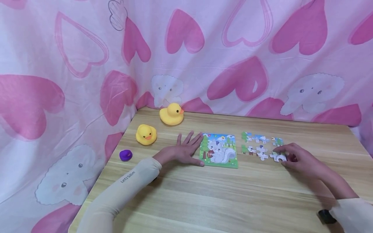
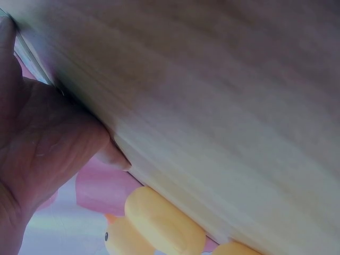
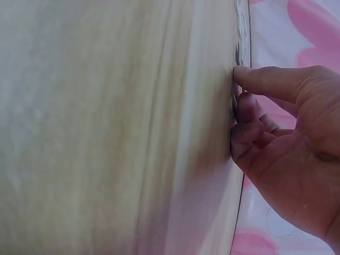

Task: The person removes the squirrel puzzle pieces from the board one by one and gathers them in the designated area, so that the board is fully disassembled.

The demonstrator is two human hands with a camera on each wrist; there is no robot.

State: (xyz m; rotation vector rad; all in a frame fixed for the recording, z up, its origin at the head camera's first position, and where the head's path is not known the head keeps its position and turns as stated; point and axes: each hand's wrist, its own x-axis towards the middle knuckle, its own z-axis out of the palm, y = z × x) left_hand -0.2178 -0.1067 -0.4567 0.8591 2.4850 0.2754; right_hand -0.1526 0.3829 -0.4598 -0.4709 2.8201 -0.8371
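Observation:
A picture card with a white squirrel (image 1: 219,152) lies flat on the wooden table. My left hand (image 1: 186,151) rests palm down at the card's left side, fingers spread, thumb and fingertips at its edge. To the right of the card lie several loose jigsaw puzzle pieces (image 1: 262,152) in two rows. With thumb and forefinger, my right hand (image 1: 301,160) pinches the lower right puzzle piece (image 1: 278,158), the other fingers curled under the palm. The right wrist view shows the hand (image 3: 297,127) low against the table, the thumb (image 3: 260,79) over the pieces' thin edge.
Two yellow rubber ducks, one at the back (image 1: 172,115) and one nearer (image 1: 146,134), stand left of the card. A small purple duck (image 1: 126,155) sits by the table's left edge. A pink curtain with hearts (image 1: 186,32) hangs behind the table (image 1: 204,200).

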